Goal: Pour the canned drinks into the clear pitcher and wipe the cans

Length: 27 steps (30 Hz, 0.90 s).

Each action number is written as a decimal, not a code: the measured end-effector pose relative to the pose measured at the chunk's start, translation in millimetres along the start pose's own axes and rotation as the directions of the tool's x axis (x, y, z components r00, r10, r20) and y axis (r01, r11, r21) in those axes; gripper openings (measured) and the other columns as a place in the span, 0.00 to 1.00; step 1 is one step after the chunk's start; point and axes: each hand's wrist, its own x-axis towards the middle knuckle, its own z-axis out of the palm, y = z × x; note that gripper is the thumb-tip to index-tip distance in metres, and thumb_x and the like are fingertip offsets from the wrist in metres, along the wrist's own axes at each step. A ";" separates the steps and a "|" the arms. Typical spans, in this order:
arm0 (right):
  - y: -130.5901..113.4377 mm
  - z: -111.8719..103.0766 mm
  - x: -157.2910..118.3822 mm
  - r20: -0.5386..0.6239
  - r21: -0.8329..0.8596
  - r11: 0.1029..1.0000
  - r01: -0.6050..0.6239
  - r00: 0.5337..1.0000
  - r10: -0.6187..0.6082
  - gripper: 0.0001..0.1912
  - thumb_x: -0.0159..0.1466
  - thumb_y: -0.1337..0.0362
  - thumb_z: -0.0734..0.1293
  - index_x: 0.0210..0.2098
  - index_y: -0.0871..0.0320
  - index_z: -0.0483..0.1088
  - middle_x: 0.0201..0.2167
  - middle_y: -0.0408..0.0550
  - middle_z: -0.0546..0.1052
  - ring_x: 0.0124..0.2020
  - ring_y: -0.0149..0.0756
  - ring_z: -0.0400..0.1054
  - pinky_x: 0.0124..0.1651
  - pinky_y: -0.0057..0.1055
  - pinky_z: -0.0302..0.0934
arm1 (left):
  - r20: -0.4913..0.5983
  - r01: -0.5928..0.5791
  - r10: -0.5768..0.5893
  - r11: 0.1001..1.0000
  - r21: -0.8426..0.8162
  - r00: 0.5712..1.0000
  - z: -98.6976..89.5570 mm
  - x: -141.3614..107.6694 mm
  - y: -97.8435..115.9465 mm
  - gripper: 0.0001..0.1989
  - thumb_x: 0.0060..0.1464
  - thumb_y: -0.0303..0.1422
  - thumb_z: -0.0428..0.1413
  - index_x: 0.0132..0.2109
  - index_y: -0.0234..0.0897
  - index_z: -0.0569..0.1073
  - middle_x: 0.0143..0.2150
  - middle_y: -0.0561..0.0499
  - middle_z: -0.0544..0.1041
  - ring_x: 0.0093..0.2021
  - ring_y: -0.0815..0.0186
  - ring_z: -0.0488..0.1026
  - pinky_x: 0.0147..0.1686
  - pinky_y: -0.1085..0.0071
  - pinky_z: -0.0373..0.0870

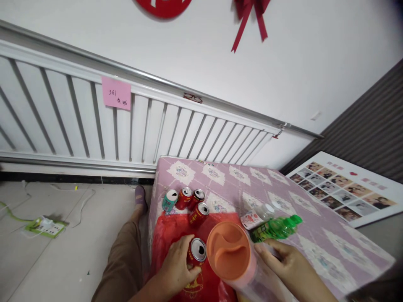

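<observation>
My left hand (178,264) is wrapped around an opened red drink can (198,250), its thumb and fingers on either side. Close beside that can, a pitcher with an orange lid (229,247) and a clear body leans toward the upper left. My right hand (285,262) is closed at the pitcher's side, where its handle seems to be; the grip is partly hidden. Farther back stand three more red cans (199,213) and a teal can (170,201), all with opened tops. Just beyond my right hand, a green bottle (277,227) lies beside a clear bottle with a white-and-red label (256,216).
A red plastic bag (170,235) is spread on the purple patterned bed or table cover (315,214). A white radiator (151,130) runs along the wall. A photo board (343,191) leans at the right. A power strip (45,226) with cables lies on the floor.
</observation>
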 end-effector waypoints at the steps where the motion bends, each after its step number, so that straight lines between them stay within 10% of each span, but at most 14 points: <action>1: -0.2 0.3 0.6 0.028 -0.016 1.000 -0.005 1.000 0.006 0.23 0.57 0.45 0.60 0.16 0.55 0.62 0.15 0.41 0.63 0.20 0.32 0.59 0.22 0.27 0.54 | -0.002 0.000 0.000 1.000 0.000 1.000 -0.1 -0.1 0.1 0.38 0.39 0.28 0.60 0.60 0.35 0.62 0.60 0.42 0.68 0.59 0.54 0.65 0.60 0.59 0.59; 27: -18.9 0.5 3.5 0.106 -0.120 0.993 -0.007 0.994 0.020 0.22 0.58 0.47 0.58 0.17 0.55 0.59 0.16 0.40 0.62 0.21 0.32 0.58 0.22 0.27 0.52 | 0.023 0.015 -0.015 1.000 -0.001 1.000 -4.4 0.3 2.7 0.38 0.40 0.29 0.62 0.61 0.34 0.61 0.60 0.40 0.68 0.58 0.52 0.64 0.60 0.56 0.59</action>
